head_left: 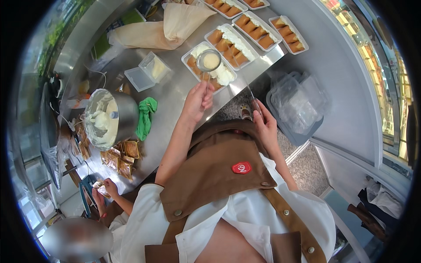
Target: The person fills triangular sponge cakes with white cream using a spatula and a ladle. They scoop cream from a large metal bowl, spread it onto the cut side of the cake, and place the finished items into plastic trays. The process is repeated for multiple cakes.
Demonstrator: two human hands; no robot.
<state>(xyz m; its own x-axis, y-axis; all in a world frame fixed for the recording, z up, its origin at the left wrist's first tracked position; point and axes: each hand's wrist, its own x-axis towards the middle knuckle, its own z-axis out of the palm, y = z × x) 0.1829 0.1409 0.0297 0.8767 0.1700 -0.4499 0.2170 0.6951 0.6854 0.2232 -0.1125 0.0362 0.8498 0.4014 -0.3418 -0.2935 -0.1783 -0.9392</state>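
My left hand (198, 100) grips the handle of a small round metal sieve (209, 60) with pale powder in it. The sieve is over a clear plastic tray (185, 59) of brown rolled pastries, partly covered with white cream (225, 75). My right hand (263, 121) holds the dark handle of a long thin-bladed tool (252, 93); its blade points towards the neighbouring tray of cream-topped rolls (234, 49). Further trays of rolls (256, 31) stand behind. Left of the sieve lies an open clear plastic box (154, 67) with pale powder.
A metal mixing bowl of cream (126, 115) stands at left beside a green cloth (147, 118) and wrapped packets (120, 157). A piping bag (144, 34) lies at the back. A plastic-lined bin (296, 108) stands right of the steel counter's edge. A co-worker's hands (107, 194) hold a packet at lower left.
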